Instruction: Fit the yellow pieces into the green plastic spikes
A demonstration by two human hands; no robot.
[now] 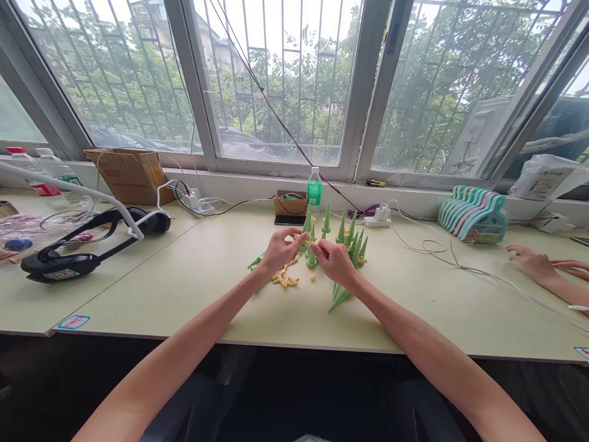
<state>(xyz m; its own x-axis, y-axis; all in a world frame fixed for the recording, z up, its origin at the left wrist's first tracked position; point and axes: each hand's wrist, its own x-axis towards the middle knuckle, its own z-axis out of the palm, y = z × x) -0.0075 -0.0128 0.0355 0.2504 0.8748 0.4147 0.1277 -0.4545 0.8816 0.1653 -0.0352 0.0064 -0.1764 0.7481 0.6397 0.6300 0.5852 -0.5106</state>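
Left hand [281,250] and right hand [335,259] bend near green cones [326,222]; each grip's closure and hold I cannot tell; yellow pieces [286,282] lie nearby.

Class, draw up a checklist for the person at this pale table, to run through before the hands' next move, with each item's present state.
1. Left hand and right hand in view, close together: ok.
2. Small piece firmly pinched in the fingers: cannot tell; too small to make out.
3. Small yellow, stubby-branched pieces within reach: ok, scattered beside the left hand.
4. Every pointed green cone upright: not ok; some lie flat by the right forearm.
5. Clear plastic bottle with green label upright: ok, behind the cones.
6. Co-worker's bare hand away from the pieces: ok, far right.
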